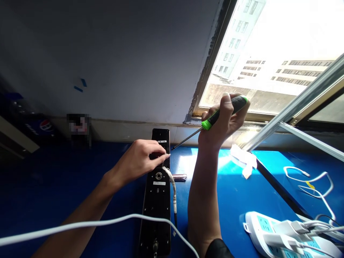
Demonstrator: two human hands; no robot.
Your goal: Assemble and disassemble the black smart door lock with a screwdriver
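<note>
White cable [107,223]: crosses the foreground, ends untraceable. Black panel [154,213]: lies lengthwise on the blue counter [107,161], upper end by the wall-side edge; probably flat for access to its face. Left hand [142,157]: thumb and fingertips drawn together over the panel's upper part, seemingly steadying something small; anything pinched is hidden. Right hand [228,120]: wrapped round a screwdriver [239,104], shaft slanted towards the panel's right edge, apparently for aim; tip contact unclear. Bottle [40,125]: far left, dim.
</note>
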